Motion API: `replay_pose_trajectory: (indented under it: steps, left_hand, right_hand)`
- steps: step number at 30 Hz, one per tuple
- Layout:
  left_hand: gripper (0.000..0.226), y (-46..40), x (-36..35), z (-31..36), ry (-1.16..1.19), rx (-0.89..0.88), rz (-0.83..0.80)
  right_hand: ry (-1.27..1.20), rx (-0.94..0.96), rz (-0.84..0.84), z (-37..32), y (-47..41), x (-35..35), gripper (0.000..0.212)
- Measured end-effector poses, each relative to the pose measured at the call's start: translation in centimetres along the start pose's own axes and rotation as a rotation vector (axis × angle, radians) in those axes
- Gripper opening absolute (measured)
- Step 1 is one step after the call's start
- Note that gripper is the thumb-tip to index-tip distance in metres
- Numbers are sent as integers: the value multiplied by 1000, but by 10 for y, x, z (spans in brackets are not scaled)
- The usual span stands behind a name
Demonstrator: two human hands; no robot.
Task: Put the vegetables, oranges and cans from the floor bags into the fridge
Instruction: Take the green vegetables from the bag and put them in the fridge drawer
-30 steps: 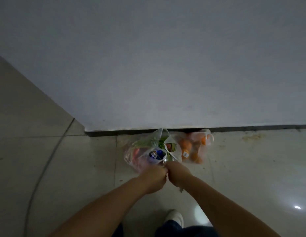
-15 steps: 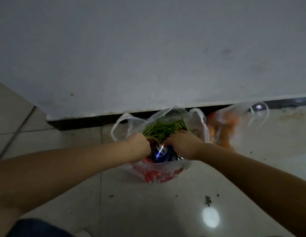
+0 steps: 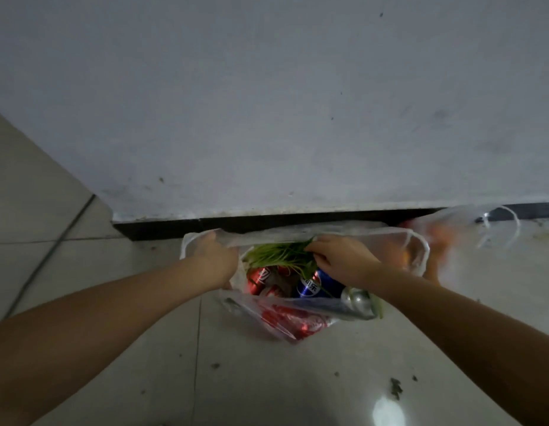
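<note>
Wall (image 3: 267, 103) fills the upper view, a dark skirting strip along its foot; tiled floor (image 3: 113, 379) below, with bits of debris at 5 o'clock.

Clear plastic bag (image 3: 297, 305) sits on the floor against the skirting, at centre. A second bag with oranges (image 3: 439, 238) lies just beside it at 3 o'clock, blurred; count not readable.

Left hand (image 3: 213, 264) grips the bag's left rim near the handle, fingers curled round the film, pulling the mouth open. Right hand (image 3: 340, 259) is inside the mouth at the far side, fingers bent down onto the leafy greens (image 3: 276, 255); whether they have closed on the stems I cannot tell.

Under the greens: red cans (image 3: 260, 278) at 9 o'clock of the opening, a blue Pepsi can (image 3: 313, 285) at 5 o'clock, a silver can top (image 3: 357, 298) beyond it.

Step in hand, by my reading: lifting the greens out first. Advice: keep the left hand's tension on the rim so the film stays clear; gather the stems as one bunch low down, not the leaf tips, which look likely to tear; lift straight up so trailing stalks do not drag cans over.
</note>
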State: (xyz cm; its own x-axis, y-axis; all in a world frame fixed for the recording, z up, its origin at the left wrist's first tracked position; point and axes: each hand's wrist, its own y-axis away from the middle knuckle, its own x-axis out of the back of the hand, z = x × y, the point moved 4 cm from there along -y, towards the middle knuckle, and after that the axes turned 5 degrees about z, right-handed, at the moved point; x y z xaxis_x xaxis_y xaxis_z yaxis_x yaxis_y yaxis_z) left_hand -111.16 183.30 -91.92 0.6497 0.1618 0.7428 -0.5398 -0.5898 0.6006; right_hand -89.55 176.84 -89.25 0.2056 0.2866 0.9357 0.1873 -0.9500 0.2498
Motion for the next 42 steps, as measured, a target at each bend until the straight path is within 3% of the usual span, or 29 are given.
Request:
replay_pose_trajectory:
  steps: [3,5,7,10,12,13,14,16,18,20,23,26,30,33,37,40,42]
  left_hand:
    - [87,-14,-7,-11,205,41,2]
    - [100,-22,-9,-23,226,72,-40]
    - [90,-22,-10,-26,226,82,-144]
    - [50,-16,13,-18,326,33,-152]
    - [27,-15,36,-1,597,32,54]
    - [27,-15,44,10,781,55,121]
    - [30,-17,45,24,1006,94,89]
    - [31,-17,30,59,1548,257,-193]
    - [42,-13,6,83,1883,504,-357]
    - [48,-14,-13,83,2201,719,-320]
    - [59,-25,-25,71,2519,797,-237]
    - [64,-33,-24,72,2602,826,-246]
    - [35,-39,-8,80,2623,819,-150]
    - [23,-44,-7,84,2645,808,-106]
    - [20,-45,-2,95,2583,620,-236]
    - [24,-45,-12,100,2426,631,-229]
    - [15,-41,-15,102,2356,603,-255]
  right_hand:
    - [-24,97,33,-19,-15,-4,43]
    - [-54,142,-38,-28,-32,-11,44]
    - [-162,102,-140,-32,-49,-18,49]
    - [-257,-18,-220,-26,-77,-24,55]
    - [-237,-25,-258,-26,-93,-30,51]
    - [-257,-28,-283,-27,-99,-35,47]
    - [-289,-36,-316,-28,-103,-40,43]
    - [-299,-58,-379,-30,-109,-46,37]
    - [-236,-72,-398,-27,-110,-49,38]
    - [-174,-55,-359,-23,-110,-48,34]
    - [-148,-6,-273,-19,-105,-49,12]
    - [-153,42,-299,-16,-96,-44,16]
    - [-108,51,-483,-16,-90,-36,14]
    - [-233,-84,-675,-13,-80,-49,23]
    - [-424,-253,-801,0,-63,-68,44]
    - [-508,-239,-808,8,-58,-67,36]
    - [-518,-206,-687,14,-62,-62,21]
